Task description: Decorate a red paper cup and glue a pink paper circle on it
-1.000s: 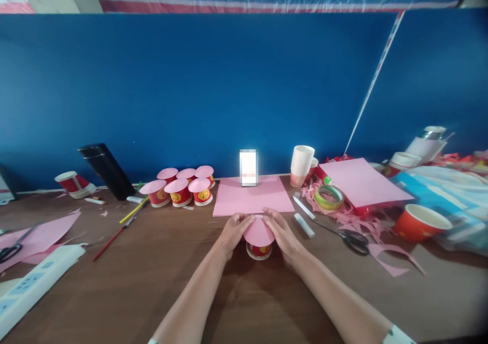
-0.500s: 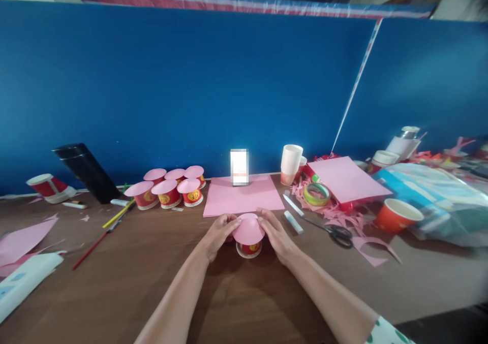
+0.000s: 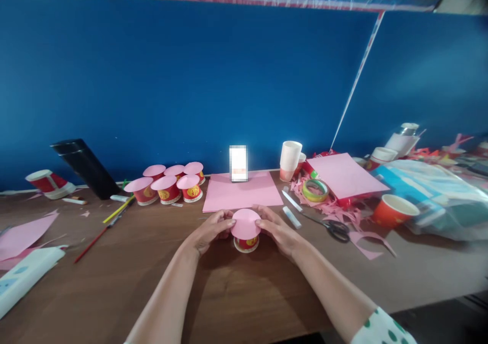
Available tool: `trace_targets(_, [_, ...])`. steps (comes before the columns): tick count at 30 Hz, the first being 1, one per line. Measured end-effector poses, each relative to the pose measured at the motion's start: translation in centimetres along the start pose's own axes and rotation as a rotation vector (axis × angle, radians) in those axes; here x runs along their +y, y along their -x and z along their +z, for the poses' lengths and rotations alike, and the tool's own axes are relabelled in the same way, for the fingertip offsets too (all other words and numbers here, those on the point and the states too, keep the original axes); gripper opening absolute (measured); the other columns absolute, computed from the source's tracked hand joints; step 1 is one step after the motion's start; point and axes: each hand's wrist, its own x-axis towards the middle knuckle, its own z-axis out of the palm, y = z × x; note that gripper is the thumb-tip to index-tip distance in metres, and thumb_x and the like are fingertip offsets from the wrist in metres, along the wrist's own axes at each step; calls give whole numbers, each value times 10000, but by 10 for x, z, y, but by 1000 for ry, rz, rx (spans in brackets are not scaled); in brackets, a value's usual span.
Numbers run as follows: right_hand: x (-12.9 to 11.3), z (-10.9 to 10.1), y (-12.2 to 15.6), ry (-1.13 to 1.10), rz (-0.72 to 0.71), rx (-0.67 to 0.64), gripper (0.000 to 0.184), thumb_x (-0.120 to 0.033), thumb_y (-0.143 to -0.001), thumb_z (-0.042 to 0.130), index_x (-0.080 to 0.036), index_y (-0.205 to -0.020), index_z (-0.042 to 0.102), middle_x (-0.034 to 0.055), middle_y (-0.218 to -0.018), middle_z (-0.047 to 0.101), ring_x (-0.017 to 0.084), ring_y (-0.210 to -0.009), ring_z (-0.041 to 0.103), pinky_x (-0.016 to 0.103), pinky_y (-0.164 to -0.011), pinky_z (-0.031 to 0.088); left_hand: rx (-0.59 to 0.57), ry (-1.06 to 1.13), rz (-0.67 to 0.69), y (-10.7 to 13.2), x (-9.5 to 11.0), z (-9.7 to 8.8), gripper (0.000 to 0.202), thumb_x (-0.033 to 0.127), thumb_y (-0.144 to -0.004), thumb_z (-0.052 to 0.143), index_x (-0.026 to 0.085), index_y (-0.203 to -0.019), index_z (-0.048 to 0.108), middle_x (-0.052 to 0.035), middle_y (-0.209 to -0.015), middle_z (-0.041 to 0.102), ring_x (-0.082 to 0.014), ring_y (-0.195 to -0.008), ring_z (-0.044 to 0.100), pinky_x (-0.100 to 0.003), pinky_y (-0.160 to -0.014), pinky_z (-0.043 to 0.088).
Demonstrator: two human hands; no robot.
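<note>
A round pink paper disc (image 3: 246, 223) lies over a short red paper cup (image 3: 246, 245) with a yellow emblem and white rim, standing on the table in front of me. My left hand (image 3: 213, 229) pinches the disc's left edge, its thumb on top and the other fingers partly hidden beneath. On the opposite edge, my right hand (image 3: 277, 227) grips in the same way. Whether the disc is stuck to the cup I cannot tell. Just beyond my hands is a stack of pink paper sheets (image 3: 244, 194).
Several disc-topped red cups (image 3: 164, 189) stand at the left, beside a leaning black flask (image 3: 87, 168). To the right are a glue stick (image 3: 292, 217), scissors (image 3: 337, 230), green tape (image 3: 315, 190), paper scraps (image 3: 366, 247) and an orange cup (image 3: 394, 213). A bright blurred screen (image 3: 239, 165) stands behind.
My thumbs have shifted outward to the sides of the disc. The disc looks flatter than before, when it bowed downward at its sides. The cup stays in place.
</note>
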Motion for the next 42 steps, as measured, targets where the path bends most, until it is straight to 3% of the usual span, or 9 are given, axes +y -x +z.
trace_targets(16, [0, 0, 2, 19, -62, -92, 524, -342, -690, 683, -246, -1175, 509, 43, -1200, 550, 226, -1125, 470, 383, -965, 343, -60, -52, 26, 7, 5, 2, 431, 407, -699, 655, 192, -1056, 545, -79, -1085, 553, -196, -949, 523, -268, -721, 411])
trace_targets(23, [-6, 4, 8, 110, -25, -142, 703, -316, -662, 722, -251, -1283, 401, 58, -1287, 464, 242, -1183, 430, 383, -986, 345, -167, -76, 63, 16, 13, 6, 588, 324, -658, 711, 181, -1176, 474, -115, -1185, 534, -250, -1095, 480, -334, -842, 408])
trace_targets(27, [-6, 4, 9, 111, -16, -157, 706, -334, -672, 717, -261, -1292, 388, 57, -1282, 466, 247, -1189, 424, 391, -988, 343, -180, -79, 30, 14, 11, 5, 617, 347, -669, 699, 185, -1209, 448, -122, -1204, 525, -273, -1121, 463, -339, -822, 414])
trace_targets(32, [-3, 8, 8, 126, -74, -92, 629, -352, -712, 681, -251, -1273, 417, 54, -1298, 461, 242, -1222, 394, 380, -1009, 322, -169, -119, 0, 12, 9, 2, 570, 428, -717, 634, 181, -1197, 450, -122, -1196, 523, -274, -1096, 475, -313, -770, 419])
trace_targets(38, [11, 12, 3, 216, -62, -30, 736, -331, -669, 715, -217, -1304, 363, 72, -1252, 501, 254, -1167, 450, 402, -990, 346, -174, -139, 6, 11, 10, 5, 605, 414, -695, 657, 203, -1216, 432, -107, -1202, 513, -267, -1112, 462, -336, -819, 421])
trace_targets(42, [8, 14, 4, 146, -66, -15, 720, -350, -646, 733, -225, -1276, 409, 56, -1268, 493, 237, -1180, 441, 370, -990, 350, -176, -126, 12, 11, 9, 0, 622, 457, -710, 625, 199, -1238, 420, -118, -1196, 514, -267, -1093, 478, -367, -838, 416])
